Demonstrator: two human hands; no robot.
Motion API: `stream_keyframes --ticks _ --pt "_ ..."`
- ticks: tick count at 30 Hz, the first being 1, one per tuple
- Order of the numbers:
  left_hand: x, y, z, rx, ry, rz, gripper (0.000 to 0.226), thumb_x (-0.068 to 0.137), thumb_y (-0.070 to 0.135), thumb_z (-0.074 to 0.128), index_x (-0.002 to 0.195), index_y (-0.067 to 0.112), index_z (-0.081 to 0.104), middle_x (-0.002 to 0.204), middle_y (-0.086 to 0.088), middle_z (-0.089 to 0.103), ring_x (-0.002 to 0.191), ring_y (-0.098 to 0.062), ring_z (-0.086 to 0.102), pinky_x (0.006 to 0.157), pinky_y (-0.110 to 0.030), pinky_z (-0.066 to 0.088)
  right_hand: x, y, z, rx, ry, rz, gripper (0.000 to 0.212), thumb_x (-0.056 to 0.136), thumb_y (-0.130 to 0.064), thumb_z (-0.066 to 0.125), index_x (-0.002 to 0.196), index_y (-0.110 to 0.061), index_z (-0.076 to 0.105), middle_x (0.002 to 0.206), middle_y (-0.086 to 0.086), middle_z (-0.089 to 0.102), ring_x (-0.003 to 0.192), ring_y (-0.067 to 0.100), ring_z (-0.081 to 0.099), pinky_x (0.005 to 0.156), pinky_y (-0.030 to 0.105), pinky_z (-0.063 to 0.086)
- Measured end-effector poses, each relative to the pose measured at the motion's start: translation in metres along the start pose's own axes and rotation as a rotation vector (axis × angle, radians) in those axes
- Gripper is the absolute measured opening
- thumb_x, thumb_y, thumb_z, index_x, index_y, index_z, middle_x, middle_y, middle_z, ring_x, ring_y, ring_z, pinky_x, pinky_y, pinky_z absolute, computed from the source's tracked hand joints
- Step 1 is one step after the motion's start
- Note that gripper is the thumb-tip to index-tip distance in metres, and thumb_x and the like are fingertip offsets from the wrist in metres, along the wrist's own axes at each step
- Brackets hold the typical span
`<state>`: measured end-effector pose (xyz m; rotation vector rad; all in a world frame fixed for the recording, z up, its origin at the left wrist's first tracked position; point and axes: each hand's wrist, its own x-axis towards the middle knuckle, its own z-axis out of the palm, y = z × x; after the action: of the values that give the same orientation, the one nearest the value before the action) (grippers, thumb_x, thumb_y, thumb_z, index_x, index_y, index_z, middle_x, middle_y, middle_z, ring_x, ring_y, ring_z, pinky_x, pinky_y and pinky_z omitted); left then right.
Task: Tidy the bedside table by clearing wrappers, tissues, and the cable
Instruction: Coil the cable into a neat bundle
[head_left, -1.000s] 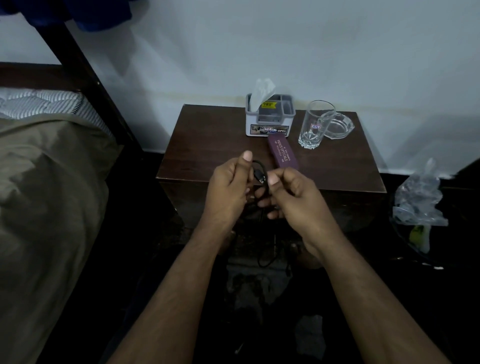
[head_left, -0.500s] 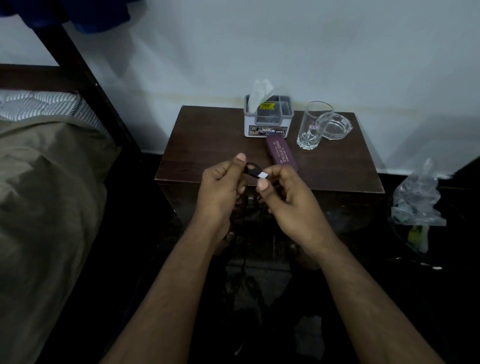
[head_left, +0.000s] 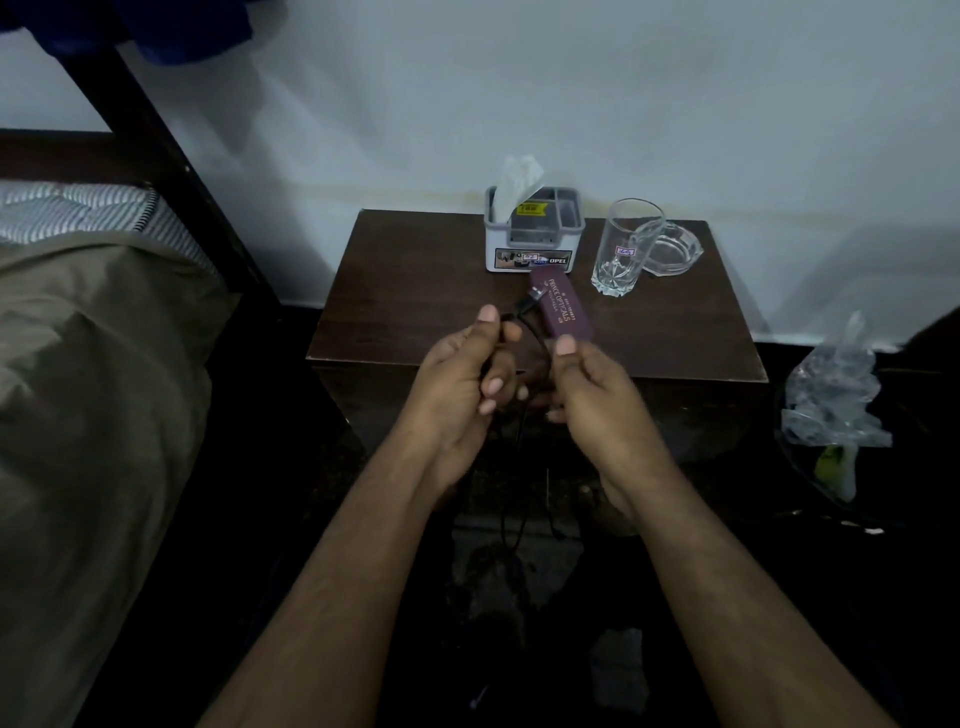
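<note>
Both hands hold a thin black cable (head_left: 529, 318) over the front edge of the dark wooden bedside table (head_left: 415, 291). My left hand (head_left: 462, 364) grips it in a closed fist, thumb up, with the plug end sticking out above. My right hand (head_left: 587, 384) pinches the cable just to the right. The rest of the cable hangs down between my forearms toward the dark floor. A white tissue (head_left: 514, 182) stands in a grey organiser box (head_left: 535, 231) at the back of the table.
A maroon spectacle case (head_left: 563, 309) lies just behind my hands. A drinking glass (head_left: 626, 249) and a glass ashtray (head_left: 672, 249) stand at the back right. A bin with a clear plastic bag (head_left: 831, 395) sits at right. A bed (head_left: 93, 364) fills the left.
The plug end has swung up and away from my right fingers and now points toward the spectacle case. My hands have shifted slightly apart, with the cable still held.
</note>
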<state>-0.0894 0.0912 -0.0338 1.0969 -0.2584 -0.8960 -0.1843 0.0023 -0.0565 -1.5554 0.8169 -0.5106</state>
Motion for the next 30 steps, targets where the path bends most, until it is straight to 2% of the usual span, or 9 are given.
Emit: stream_keyframes --ticks 4,6,9,13,17,20,22,27,30 --pt "0.002 0.006 -0.002 -0.211 0.062 0.031 0.03 0.108 0.031 0.042 0.091 0.013 0.059 0.051 0.005 0.05 0.04 -0.005 0.041 0.059 -0.022 0.045 -0.014 0.004 0.015 -0.055 -0.359 0.215 0.08 0.083 -0.087 0.024 0.125 -0.034 0.068 0.133 -0.006 0.068 0.128 0.01 0.059 0.115 0.039 0.042" --pt "0.003 0.01 -0.005 -0.284 0.092 0.081 0.028 0.109 0.024 0.042 0.091 0.012 0.059 0.06 0.002 0.062 0.048 -0.007 0.056 0.064 -0.024 0.052 -0.02 0.001 0.017 -0.08 -0.465 0.203 0.071 0.093 -0.078 0.026 0.11 -0.026 0.072 0.118 -0.005 0.074 0.112 0.005 0.064 0.105 0.03 0.046" --pt "0.006 0.013 -0.014 -0.274 0.132 0.175 0.024 0.109 0.017 0.04 0.092 0.012 0.055 0.084 -0.007 0.078 0.077 -0.017 0.077 0.08 -0.028 0.06 -0.02 0.0 0.013 -0.365 -0.492 -0.032 0.05 0.102 -0.056 0.042 0.09 -0.011 0.062 0.082 0.005 0.071 0.075 0.015 0.065 0.081 0.041 0.053" --pt "0.01 0.012 -0.024 -0.206 0.214 0.19 0.016 0.108 0.019 0.045 0.094 0.016 0.053 0.115 -0.017 0.076 0.11 -0.028 0.074 0.091 -0.033 0.058 -0.016 0.003 0.004 -0.477 -0.495 -0.066 0.041 0.104 -0.047 0.043 0.087 -0.017 0.064 0.06 -0.011 0.059 0.057 0.006 0.06 0.064 0.028 0.049" --pt "0.005 0.021 -0.024 -0.241 0.18 0.113 0.027 0.109 0.023 0.041 0.089 0.016 0.057 0.102 -0.013 0.08 0.079 -0.015 0.078 0.069 -0.025 0.062 -0.01 0.0 -0.004 -0.573 -0.409 -0.133 0.044 0.103 -0.048 0.047 0.079 -0.017 0.067 0.053 -0.015 0.056 0.049 -0.003 0.05 0.056 0.016 0.036" --pt "0.003 0.025 -0.026 -0.133 0.175 0.123 0.03 0.108 0.023 0.041 0.083 0.016 0.055 0.089 -0.01 0.081 0.037 -0.003 0.046 0.041 -0.015 0.037 -0.005 -0.001 -0.012 -0.496 -0.35 -0.105 0.047 0.097 -0.052 0.058 0.07 -0.013 0.064 0.043 -0.014 0.046 0.041 0.002 0.04 0.047 0.015 0.029" --pt "0.003 0.024 -0.029 0.065 0.157 0.183 0.028 0.108 0.023 0.043 0.084 0.014 0.055 0.088 -0.011 0.08 0.034 -0.004 0.039 0.039 -0.015 0.029 -0.004 -0.005 -0.016 -0.388 -0.357 -0.074 0.047 0.095 -0.052 0.061 0.067 -0.015 0.064 0.046 -0.012 0.043 0.043 0.002 0.035 0.048 0.016 0.028" --pt "0.003 0.017 -0.035 0.505 0.101 0.243 0.023 0.108 0.019 0.047 0.09 0.008 0.056 0.089 -0.017 0.079 0.04 -0.021 0.057 0.047 -0.027 0.048 -0.006 -0.009 -0.029 -0.438 -0.467 -0.137 0.026 0.093 -0.038 0.07 0.077 -0.018 0.071 0.064 -0.011 0.063 0.059 -0.001 0.051 0.064 0.021 0.04" --pt "0.002 0.013 -0.037 0.604 0.002 0.111 0.025 0.108 0.019 0.048 0.087 0.01 0.057 0.083 -0.013 0.08 0.038 -0.02 0.057 0.047 -0.026 0.045 -0.002 -0.007 -0.037 -0.567 -0.28 -0.281 0.018 0.088 -0.04 0.075 0.079 -0.024 0.071 0.064 -0.011 0.067 0.056 -0.001 0.053 0.06 0.026 0.043"
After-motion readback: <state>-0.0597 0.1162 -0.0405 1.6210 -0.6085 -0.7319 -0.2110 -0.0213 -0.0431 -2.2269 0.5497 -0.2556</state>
